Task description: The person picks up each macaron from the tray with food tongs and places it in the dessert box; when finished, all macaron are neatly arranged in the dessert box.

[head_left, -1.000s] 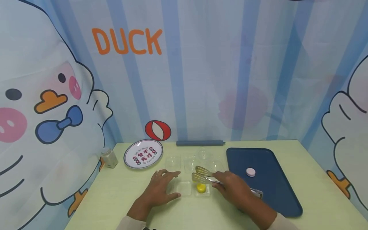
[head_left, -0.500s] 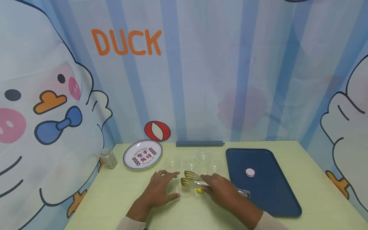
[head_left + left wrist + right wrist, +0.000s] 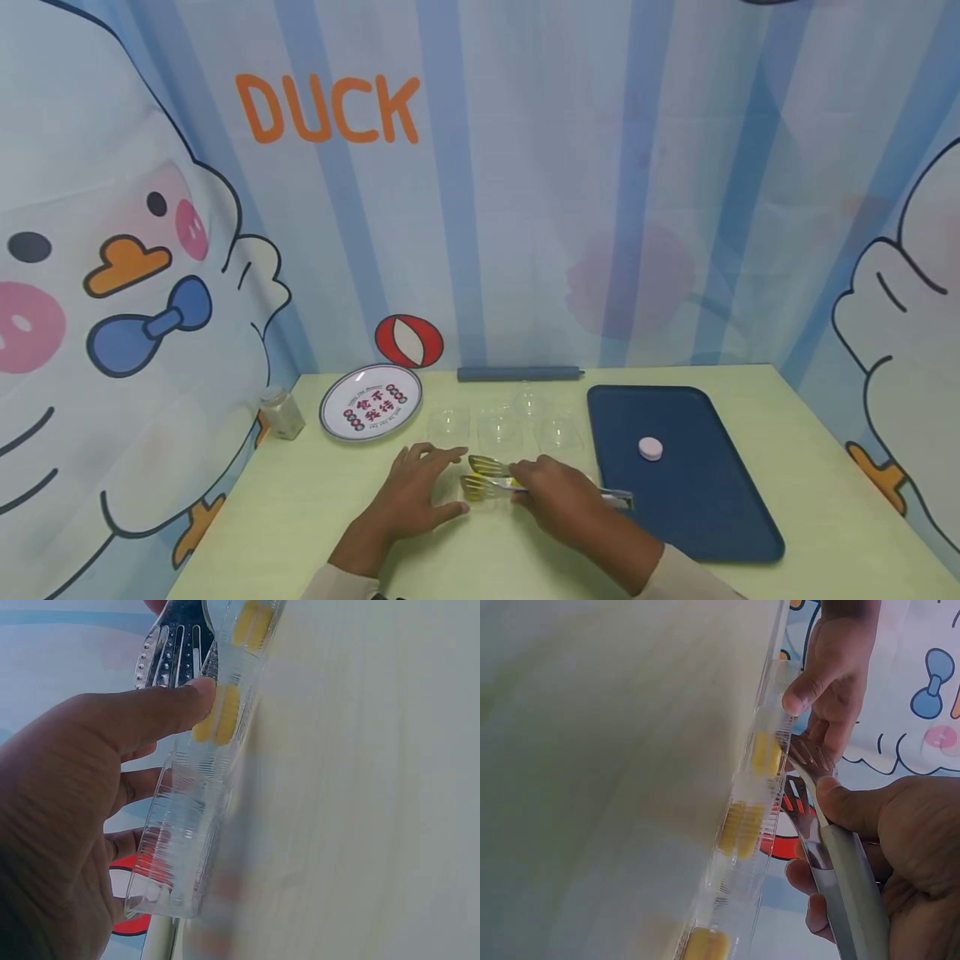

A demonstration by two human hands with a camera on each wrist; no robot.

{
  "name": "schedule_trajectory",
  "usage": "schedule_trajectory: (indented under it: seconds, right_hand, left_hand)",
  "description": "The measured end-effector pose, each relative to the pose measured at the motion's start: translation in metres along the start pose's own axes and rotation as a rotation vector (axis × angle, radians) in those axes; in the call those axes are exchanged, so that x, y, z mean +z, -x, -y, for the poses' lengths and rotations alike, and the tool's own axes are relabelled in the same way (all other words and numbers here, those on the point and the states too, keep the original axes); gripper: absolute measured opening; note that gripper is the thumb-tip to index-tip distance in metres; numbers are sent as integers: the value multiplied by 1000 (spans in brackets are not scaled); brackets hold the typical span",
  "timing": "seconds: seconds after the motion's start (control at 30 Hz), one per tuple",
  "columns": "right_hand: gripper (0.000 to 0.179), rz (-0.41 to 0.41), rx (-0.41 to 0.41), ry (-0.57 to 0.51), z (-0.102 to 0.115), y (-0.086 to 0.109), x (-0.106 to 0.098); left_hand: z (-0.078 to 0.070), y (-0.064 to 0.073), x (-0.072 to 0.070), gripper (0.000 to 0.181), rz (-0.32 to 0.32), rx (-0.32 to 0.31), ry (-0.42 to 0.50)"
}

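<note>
My left hand is spread at the left end of a front row of clear plastic boxes, its thumb and fingers well apart. In the left wrist view its thumb overlaps a box and its fingers show through the plastic. My right hand grips metal tongs by the handle, with their slotted tips apart over the leftmost front box. Just under one tip sits a yellow macaron. Farther along the row are another yellow macaron and a third yellow piece.
A dark blue tray bearing a pink macaron lies on the right. Clear plastic domed covers stand behind the boxes. At the back are a printed plate, a shaker jar and a blue-grey roll.
My right hand has moved left with the tongs, from over the box holding a yellow macaron to over the leftmost front box. My left hand has kept its place.
</note>
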State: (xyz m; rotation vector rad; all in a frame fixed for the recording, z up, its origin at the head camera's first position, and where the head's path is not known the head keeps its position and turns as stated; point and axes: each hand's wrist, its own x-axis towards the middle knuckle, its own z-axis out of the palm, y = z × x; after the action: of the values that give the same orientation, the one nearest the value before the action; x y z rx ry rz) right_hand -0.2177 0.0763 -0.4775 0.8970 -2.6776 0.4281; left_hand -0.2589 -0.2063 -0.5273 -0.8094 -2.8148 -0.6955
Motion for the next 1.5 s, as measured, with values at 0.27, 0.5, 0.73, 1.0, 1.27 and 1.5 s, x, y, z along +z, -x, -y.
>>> schedule_trajectory:
  seconds: [0.27,0.5,0.73,1.0,1.27,1.5]
  right_hand:
    - [30,12,7,57,4,-2,3]
    - [31,17,13,83,6,-3,2]
    - [31,8,28,53,7,-3,-1]
    - [32,-38,79,-4,0,4,-7]
    - [32,-115,140,-22,-27,22,-18]
    - [38,-97,225,-57,-45,35,-27]
  left_hand:
    - [0,-1,0,77,7,-3,1]
    - [-2,-1,-2,77,7,-12,-12]
    - [-3,0,-3,79,-5,3,-22]
    - [6,6,-7,88,5,-42,-2]
    - [29,22,-12,87,-30,-33,57]
    - [43,33,-14,94,-3,-57,139]
